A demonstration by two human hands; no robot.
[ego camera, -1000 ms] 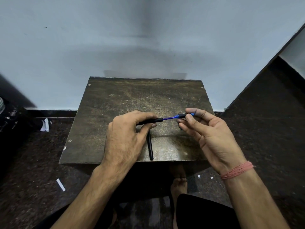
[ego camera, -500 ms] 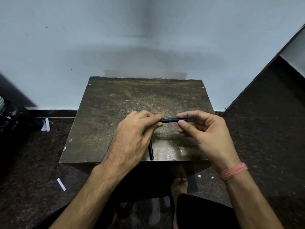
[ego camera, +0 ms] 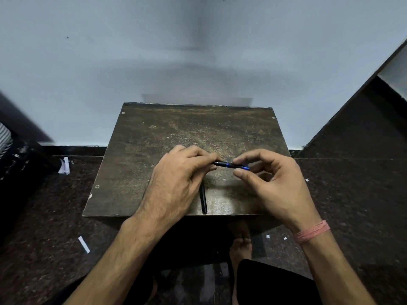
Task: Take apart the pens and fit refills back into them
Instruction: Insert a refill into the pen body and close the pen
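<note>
Two hands pinching one pen over worn brown table, pale wall behind.

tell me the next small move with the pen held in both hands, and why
Probably twist the front section tight. The left hand holds the pen barrel, the right hand pinches its blue-marked front end, and hardly any gap shows between the pieces.

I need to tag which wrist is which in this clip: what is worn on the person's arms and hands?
Both forearms are bare, with no sleeves, gloves or rings showing. The right hand has a pink thread band wound several times round its wrist. The left hand and its wrist wear nothing.
</note>
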